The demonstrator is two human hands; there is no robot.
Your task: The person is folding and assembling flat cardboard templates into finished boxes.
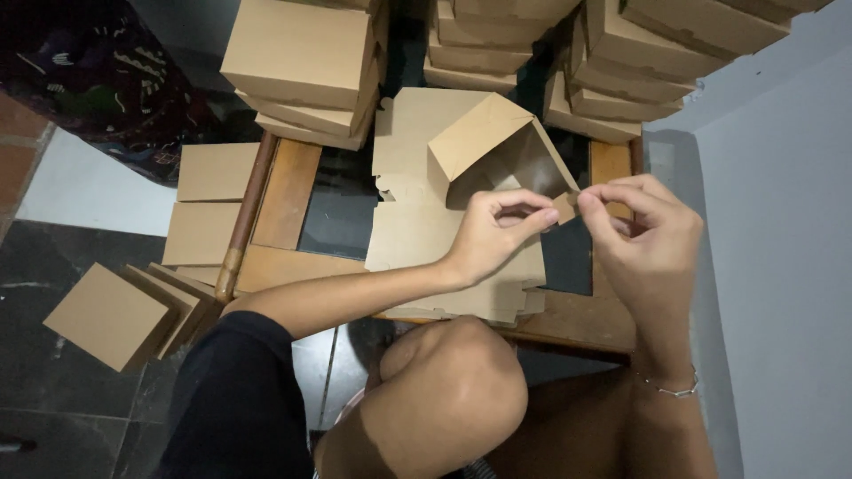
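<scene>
A half-folded brown cardboard box (pixel 484 142) stands tilted above a pile of flat cardboard blanks (pixel 417 231) on a low wooden table (pixel 288 195). My left hand (pixel 493 235) pinches the box's near edge between thumb and fingers. Just to its right, my right hand (pixel 643 226) grips a small corner flap (pixel 564 206) of the same box. A thin bracelet circles my right wrist. The box's dark inside faces me.
Stacks of finished brown boxes stand at the back left (pixel 306 66), back middle (pixel 484 44) and back right (pixel 639 62). More boxes lie on the floor at left (pixel 124 315). A grey wall (pixel 772 266) closes off the right. My bent knee (pixel 453 390) is below the table.
</scene>
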